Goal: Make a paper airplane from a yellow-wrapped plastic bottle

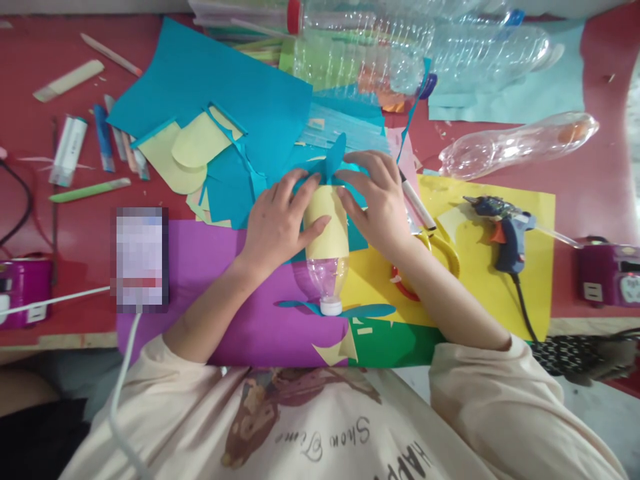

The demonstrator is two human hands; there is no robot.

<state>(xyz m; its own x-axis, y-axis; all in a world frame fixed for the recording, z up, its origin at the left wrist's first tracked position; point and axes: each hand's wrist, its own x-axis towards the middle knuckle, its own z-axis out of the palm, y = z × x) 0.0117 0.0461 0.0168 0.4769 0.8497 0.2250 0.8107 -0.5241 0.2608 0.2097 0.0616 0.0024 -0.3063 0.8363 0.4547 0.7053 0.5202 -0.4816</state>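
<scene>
A clear plastic bottle (327, 270) wrapped in pale yellow paper lies in front of me, its white cap (331, 307) toward my body. Beside the cap, a blue paper propeller (370, 311) spreads to both sides. Blue paper fins (334, 157) stick out at the bottle's far end. My left hand (280, 217) grips the bottle from the left, its thumb over the yellow wrap and its fingertips by the fins. From the right, my right hand (377, 200) closes its curled fingers on the far end, touching wrap and fins. The exact fingertip contact is partly hidden.
To the right, a blue glue gun (513, 233) rests on yellow sheet (530, 293); yellow-handled scissors (445, 253) lie under my right forearm. Several clear bottles (370, 47) are at the back. Blue paper (215, 73), markers (69, 150) and a phone (140, 260) with a cable lie left.
</scene>
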